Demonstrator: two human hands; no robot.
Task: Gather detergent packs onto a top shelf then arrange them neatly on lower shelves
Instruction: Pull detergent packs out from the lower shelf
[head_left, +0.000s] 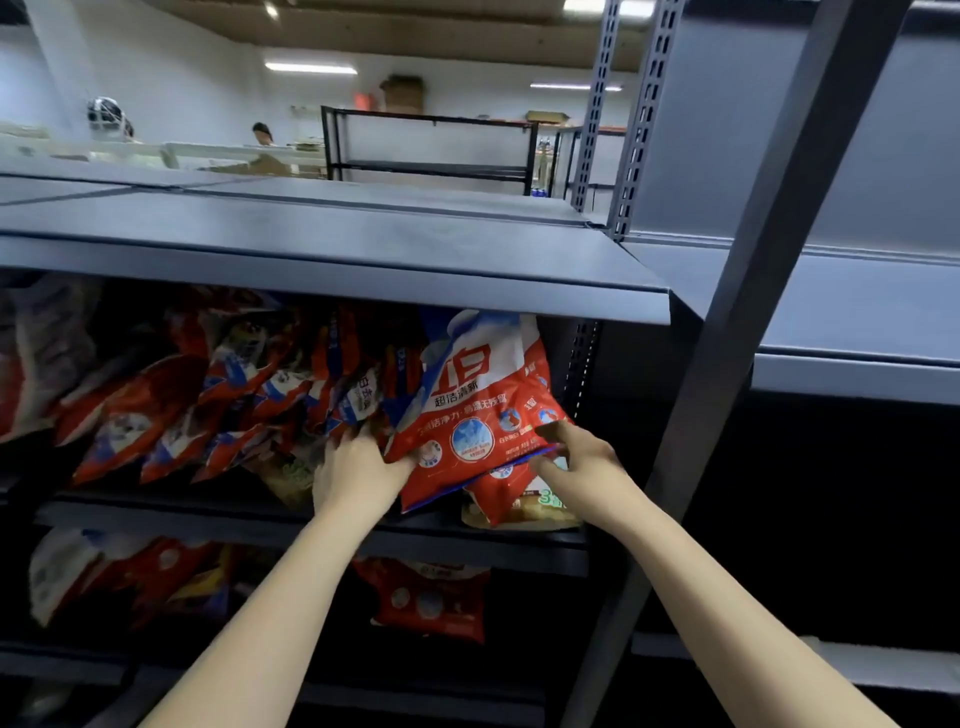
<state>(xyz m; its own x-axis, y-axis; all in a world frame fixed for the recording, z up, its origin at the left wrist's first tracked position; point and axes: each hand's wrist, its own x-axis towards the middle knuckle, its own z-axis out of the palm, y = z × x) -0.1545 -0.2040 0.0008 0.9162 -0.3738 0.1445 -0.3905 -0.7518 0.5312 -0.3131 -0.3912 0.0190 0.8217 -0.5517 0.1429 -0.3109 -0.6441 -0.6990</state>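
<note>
A large red, white and blue detergent pack stands tilted at the right end of the second shelf, its top just under the top shelf. My left hand grips its lower left corner. My right hand pinches its lower right edge. A row of several similar packs leans to its left. More packs lie under it and on the shelf below.
A dark slanted upright post of the rack runs just right of my right arm. Perforated grey uprights rise behind the top shelf. A black rack and people stand far back in the room.
</note>
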